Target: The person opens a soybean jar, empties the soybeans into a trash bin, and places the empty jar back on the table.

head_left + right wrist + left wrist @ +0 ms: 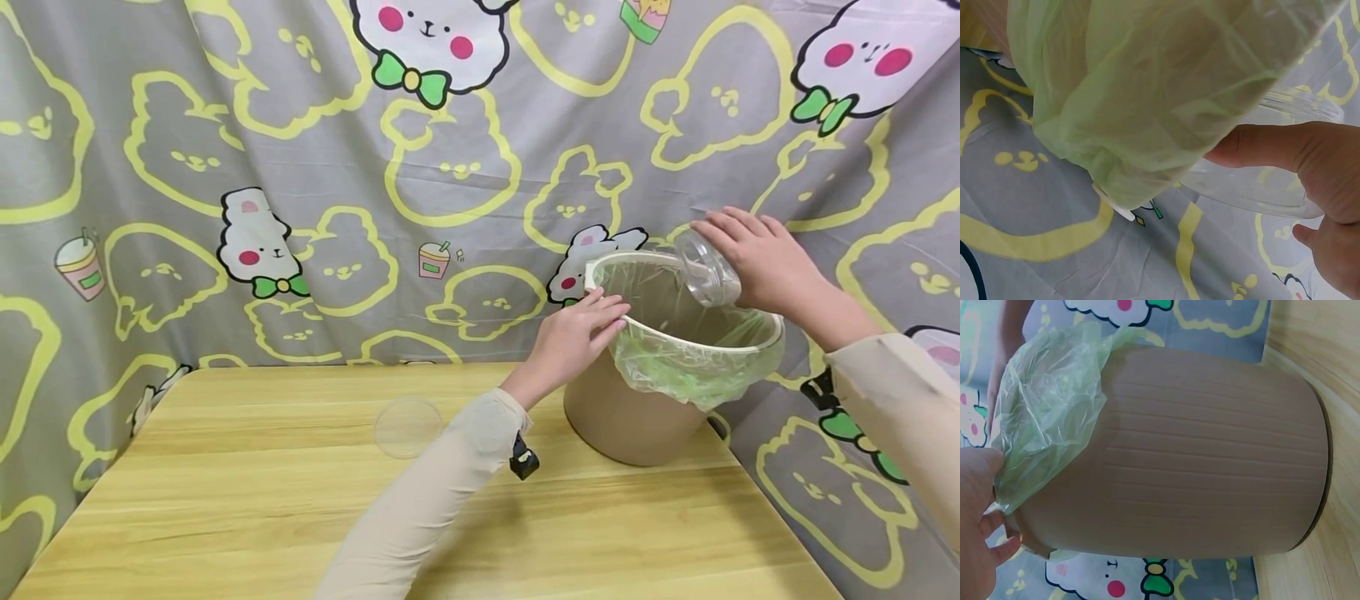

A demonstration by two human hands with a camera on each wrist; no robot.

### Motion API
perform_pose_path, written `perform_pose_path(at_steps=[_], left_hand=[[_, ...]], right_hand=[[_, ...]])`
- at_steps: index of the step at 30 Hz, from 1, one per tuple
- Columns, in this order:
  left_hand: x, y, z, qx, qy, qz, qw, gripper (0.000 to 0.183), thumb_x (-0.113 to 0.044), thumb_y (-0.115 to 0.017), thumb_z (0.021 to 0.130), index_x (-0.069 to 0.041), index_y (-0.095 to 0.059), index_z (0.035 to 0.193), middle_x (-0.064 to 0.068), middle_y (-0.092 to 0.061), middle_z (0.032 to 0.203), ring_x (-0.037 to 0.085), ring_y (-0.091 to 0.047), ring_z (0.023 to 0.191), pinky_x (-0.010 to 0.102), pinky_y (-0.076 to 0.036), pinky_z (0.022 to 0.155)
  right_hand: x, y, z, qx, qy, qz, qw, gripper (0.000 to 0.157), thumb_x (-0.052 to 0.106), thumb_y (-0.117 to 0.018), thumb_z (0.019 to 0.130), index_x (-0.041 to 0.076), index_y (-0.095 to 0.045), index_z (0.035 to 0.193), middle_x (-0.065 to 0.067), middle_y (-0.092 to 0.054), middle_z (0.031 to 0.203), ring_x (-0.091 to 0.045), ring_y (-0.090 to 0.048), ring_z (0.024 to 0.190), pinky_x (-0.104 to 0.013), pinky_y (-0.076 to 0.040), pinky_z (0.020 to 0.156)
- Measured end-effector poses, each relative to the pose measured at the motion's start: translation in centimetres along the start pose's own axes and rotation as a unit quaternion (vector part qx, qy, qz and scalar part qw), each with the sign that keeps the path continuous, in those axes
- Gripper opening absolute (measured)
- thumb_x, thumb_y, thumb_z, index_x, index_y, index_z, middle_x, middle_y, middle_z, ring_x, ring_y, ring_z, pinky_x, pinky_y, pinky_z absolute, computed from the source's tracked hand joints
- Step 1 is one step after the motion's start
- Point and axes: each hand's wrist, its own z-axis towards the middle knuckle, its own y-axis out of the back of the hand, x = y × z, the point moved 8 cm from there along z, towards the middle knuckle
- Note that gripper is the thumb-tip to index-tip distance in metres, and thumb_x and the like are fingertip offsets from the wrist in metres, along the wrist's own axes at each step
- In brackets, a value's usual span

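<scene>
A brown trash bin [637,417] with a pale rim stands on the table, lined with a thin green plastic bag [690,375]. My left hand [573,337] grips the bin's rim at its left side, fingers over the top edge. Above the bin's opening, my right hand [772,258] holds a clear plastic jar [705,271] tipped over on its side. The right wrist view shows the thumb along the jar [1254,187], partly hidden behind the bag [1129,94]. A round clear lid [408,427] lies flat on the table, left of the bin.
The wood-grain table [262,500] ends just right of the bin. A grey curtain [480,225] with yellow cartoon outlines hangs close behind the bin and along the right side.
</scene>
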Motion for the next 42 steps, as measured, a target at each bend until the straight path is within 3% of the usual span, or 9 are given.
perform_pose_path(at_steps=[5, 11, 16, 27, 37, 42], left_hand=[[-0.1, 0.0, 0.1, 0.0, 0.0, 0.003, 1.0, 0.034, -0.035, -0.057, 0.105, -0.026, -0.068, 0.136, -0.009, -0.063, 0.142, 0.01, -0.049, 0.143, 0.023, -0.059, 0.084], [-0.1, 0.0, 0.0, -0.002, 0.001, 0.002, 1.0, 0.034, -0.035, -0.057, 0.105, -0.026, -0.068, 0.135, -0.009, -0.064, 0.142, 0.01, -0.049, 0.142, 0.023, -0.059, 0.083], [0.0, 0.0, 0.0, -0.005, 0.003, 0.001, 1.0, 0.033, -0.035, -0.057, 0.105, -0.026, -0.068, 0.135, -0.009, -0.064, 0.141, 0.01, -0.049, 0.142, 0.022, -0.059, 0.082], [0.0, 0.0, 0.0, -0.007, 0.002, -0.012, 0.9999, 0.033, -0.034, -0.057, 0.105, -0.024, -0.069, 0.135, -0.007, -0.065, 0.141, 0.012, -0.05, 0.142, 0.025, -0.06, 0.08], [0.1, 0.0, 0.0, -0.004, 0.005, -0.001, 1.0, 0.033, -0.035, -0.057, 0.105, -0.026, -0.069, 0.135, -0.008, -0.064, 0.141, 0.011, -0.049, 0.143, 0.023, -0.06, 0.08], [0.0, -0.1, 0.0, -0.005, 0.003, 0.001, 1.0, 0.034, -0.035, -0.057, 0.105, -0.026, -0.068, 0.135, -0.008, -0.064, 0.142, 0.01, -0.048, 0.143, 0.022, -0.059, 0.083]], right_hand=[[-0.3, 0.1, 0.1, 0.004, -0.004, 0.007, 1.0, 0.13, 0.002, -0.101, 0.035, 0.001, -0.038, 0.15, -0.028, -0.043, 0.147, -0.049, -0.035, 0.137, -0.069, -0.033, 0.106], [-0.8, 1.1, 0.5, -0.018, -0.02, 0.036, 0.999, 0.134, 0.001, -0.099, 0.033, 0.0, -0.037, 0.152, -0.03, -0.044, 0.145, -0.053, -0.036, 0.136, -0.071, -0.032, 0.106], [-0.5, 0.3, 0.5, 0.009, -0.012, 0.018, 1.0, 0.133, 0.006, -0.1, 0.036, 0.001, -0.036, 0.152, -0.029, -0.044, 0.145, -0.051, -0.036, 0.136, -0.071, -0.033, 0.104], [-0.8, 0.2, 0.4, 0.008, -0.029, 0.043, 0.999, 0.136, 0.008, -0.101, 0.034, 0.0, -0.035, 0.152, -0.03, -0.044, 0.144, -0.052, -0.037, 0.134, -0.071, -0.033, 0.104], [-0.4, -1.3, 0.0, 0.045, -0.028, 0.031, 0.998, 0.135, 0.015, -0.103, 0.032, -0.002, -0.037, 0.149, -0.028, -0.046, 0.142, -0.049, -0.04, 0.132, -0.069, -0.036, 0.102], [-0.3, -1.6, 0.0, 0.044, -0.033, 0.039, 0.998, 0.135, 0.016, -0.103, 0.031, -0.001, -0.039, 0.148, -0.027, -0.047, 0.141, -0.047, -0.041, 0.131, -0.067, -0.037, 0.101]])
